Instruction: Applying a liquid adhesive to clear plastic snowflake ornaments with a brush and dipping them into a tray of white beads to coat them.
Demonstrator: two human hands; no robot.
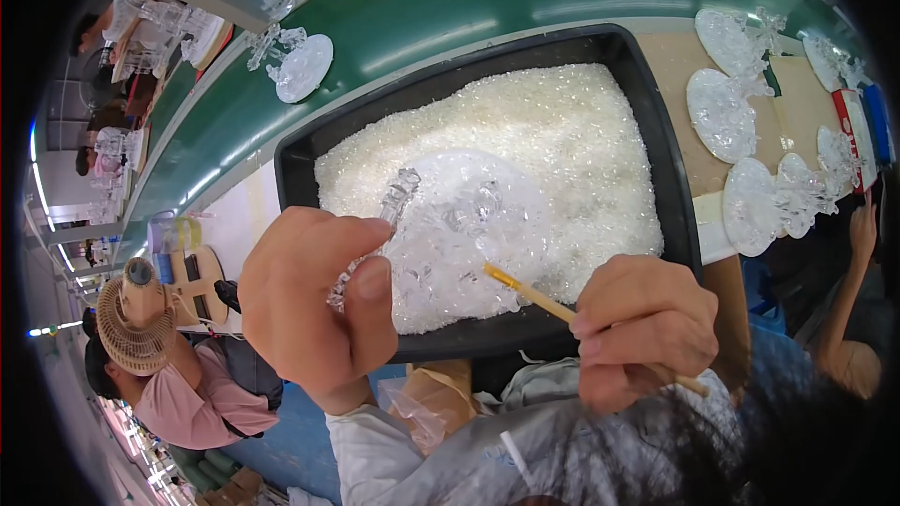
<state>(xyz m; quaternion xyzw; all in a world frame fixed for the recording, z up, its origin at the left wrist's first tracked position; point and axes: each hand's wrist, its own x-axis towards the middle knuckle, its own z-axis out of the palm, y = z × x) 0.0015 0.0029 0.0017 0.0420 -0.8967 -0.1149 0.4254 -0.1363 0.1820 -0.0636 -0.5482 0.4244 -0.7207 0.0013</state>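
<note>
Holding is done with both hands over the near part of the black tray [670, 159], which is filled with clear, glittering granules [562, 103]. At the tray's near left, a clear faceted ornament [401, 192] is pinched by the left hand [314, 295]; thumb and index fingers are clamped on it. A pale round disc [511, 187] is seen above the granules, near the tray's middle; whether it is joined to the ornament cannot be told. At the tray's near right, a slim brush [544, 300] with a yellow tip is gripped by the right hand [647, 319], fingers closed around the pale handle. The tip is pointed toward the disc; contact cannot be confirmed.

Beyond the tray, a green surface [412, 14] is seen; on it, at the tray's far left, one clear disc-based piece [305, 68] is placed. To the tray's right, several similar clear pieces [722, 112] are set out, with a red-and-white box [853, 136] farther right. Well left of the tray, a beige fan [137, 314] is noted, with a co-worker in pink [192, 394] partly hidden by it.
</note>
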